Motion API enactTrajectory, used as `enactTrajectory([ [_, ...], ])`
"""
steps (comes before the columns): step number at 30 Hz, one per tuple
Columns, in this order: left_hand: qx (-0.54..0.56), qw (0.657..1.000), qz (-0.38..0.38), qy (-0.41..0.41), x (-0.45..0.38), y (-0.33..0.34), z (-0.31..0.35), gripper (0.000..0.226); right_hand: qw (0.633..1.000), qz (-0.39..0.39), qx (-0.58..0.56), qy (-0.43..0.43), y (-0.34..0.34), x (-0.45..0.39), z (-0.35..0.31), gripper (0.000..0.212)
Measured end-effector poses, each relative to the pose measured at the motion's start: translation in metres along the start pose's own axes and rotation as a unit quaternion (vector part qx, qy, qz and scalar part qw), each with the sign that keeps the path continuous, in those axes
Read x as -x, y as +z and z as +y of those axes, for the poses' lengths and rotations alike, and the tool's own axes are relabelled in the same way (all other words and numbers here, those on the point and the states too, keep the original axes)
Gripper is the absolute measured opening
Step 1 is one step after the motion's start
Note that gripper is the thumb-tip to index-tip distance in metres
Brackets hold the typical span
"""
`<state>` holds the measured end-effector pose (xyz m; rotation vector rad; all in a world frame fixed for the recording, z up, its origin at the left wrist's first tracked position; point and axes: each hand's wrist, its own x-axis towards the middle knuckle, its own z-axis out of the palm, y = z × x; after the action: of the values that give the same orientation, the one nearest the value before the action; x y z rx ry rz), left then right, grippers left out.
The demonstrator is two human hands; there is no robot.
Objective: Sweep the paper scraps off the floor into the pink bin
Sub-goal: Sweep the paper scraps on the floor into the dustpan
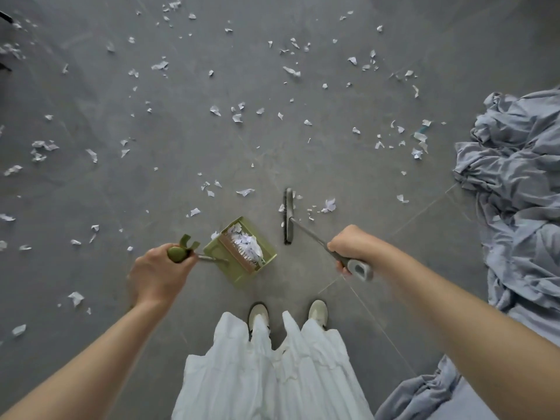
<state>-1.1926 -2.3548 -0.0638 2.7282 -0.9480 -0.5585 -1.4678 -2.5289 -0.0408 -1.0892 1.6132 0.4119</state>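
**Q:** What lies around you, biggest things first?

**Me:** A grey tiled floor stretches ahead of both my hands. A heap of crumpled grey cloth sits well beyond my right fingers, out to the right. White paper scraps are scattered over the floor, most of them forward of my fingers. I cannot see the pink bin anywhere.

**Q:** What are your hands doing?

**Me:** My left hand has its fingers wrapped round the dustpan's green handle. My right hand grips the grey broom handle, fingers curled tight.

**Q:** Where is the next paper to sweep?

**Me:** The broom head stands ahead and to the left of my right fingers, its long axis running away from me. A small cluster of scraps lies just to its right. The dustpan is to its left, just right of my left fingers. I judge the broom must swing round those scraps and push them leftward.

**Q:** What is in the dustpan?

**Me:** A pile of white scraps, part filling it.
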Motion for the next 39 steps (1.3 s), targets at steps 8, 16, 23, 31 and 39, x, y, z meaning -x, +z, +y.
enactTrajectory([
  [8, -0.004, 0.998, 0.023, -0.064, 0.034, 0.003, 0.016, 0.028, 0.967, -0.027, 0.249, -0.055, -0.01, -0.007, -0.015, 0.014],
  [16, 0.032, 0.98, 0.068, -0.186, 0.087, 0.022, 0.017, 0.028, 0.953, -0.016, 0.298, -0.059, -0.051, -0.032, -0.017, 0.021],
  [23, 0.063, 0.961, 0.083, -0.256, 0.128, 0.024, 0.003, 0.028, 0.919, 0.019, 0.384, -0.09, -0.042, -0.019, -0.029, 0.021],
  [31, 0.079, 0.94, 0.105, -0.314, 0.168, 0.023, -0.028, 0.031, 0.859, 0.012, 0.488, -0.156, 0.001, -0.02, -0.047, 0.028],
  [39, 0.09, 0.926, 0.119, -0.347, 0.19, 0.009, -0.067, 0.03, 0.781, -0.026, 0.574, -0.244, 0.082, 0.006, -0.066, 0.037],
])
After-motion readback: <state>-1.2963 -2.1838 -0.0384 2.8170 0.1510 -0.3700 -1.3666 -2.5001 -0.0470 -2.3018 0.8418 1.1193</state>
